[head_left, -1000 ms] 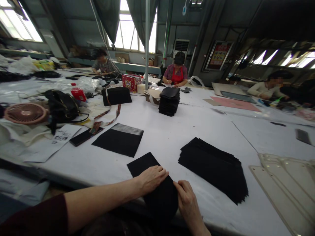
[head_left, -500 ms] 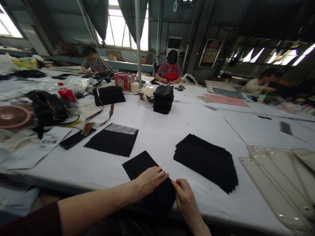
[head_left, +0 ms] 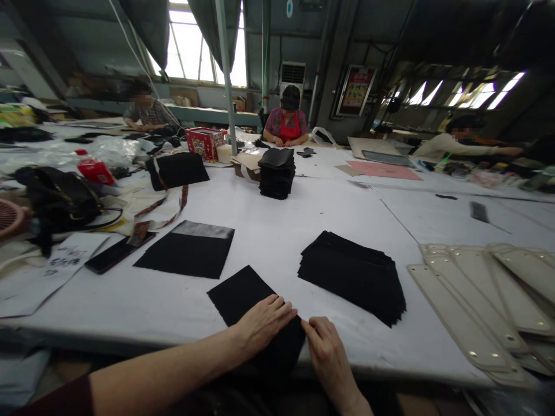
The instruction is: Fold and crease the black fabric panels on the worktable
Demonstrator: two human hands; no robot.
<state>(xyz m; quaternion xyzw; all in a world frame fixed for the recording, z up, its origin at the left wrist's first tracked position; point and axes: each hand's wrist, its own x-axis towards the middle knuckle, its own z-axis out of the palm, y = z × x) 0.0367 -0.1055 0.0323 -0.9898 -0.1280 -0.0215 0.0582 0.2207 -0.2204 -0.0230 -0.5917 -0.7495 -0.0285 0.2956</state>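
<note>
A black sheet [head_left: 243, 292] lies at the table's front edge, its near end hanging over. My left hand [head_left: 266, 320] rests flat on it with the fingers stretched out. At the sheet's right edge my right hand [head_left: 323, 344] pinches the material between thumb and fingers. To the right is a fanned stack of black sheets [head_left: 351, 274]. Left of the held sheet lies another black piece [head_left: 186, 251] with a shiny grey strip along its far side.
Beige panels with metal studs [head_left: 472, 300] overlap at the right. A tall black stack [head_left: 276, 173] stands farther back. At the left are a phone [head_left: 110, 254], a black bag [head_left: 60, 196] and a red bottle [head_left: 94, 169]. Three people sit around the far side.
The view has shifted slightly, moving the table items left in the picture. Both hands keep nearly the same hold on the sheet. The person at the far right has stretched an arm out.
</note>
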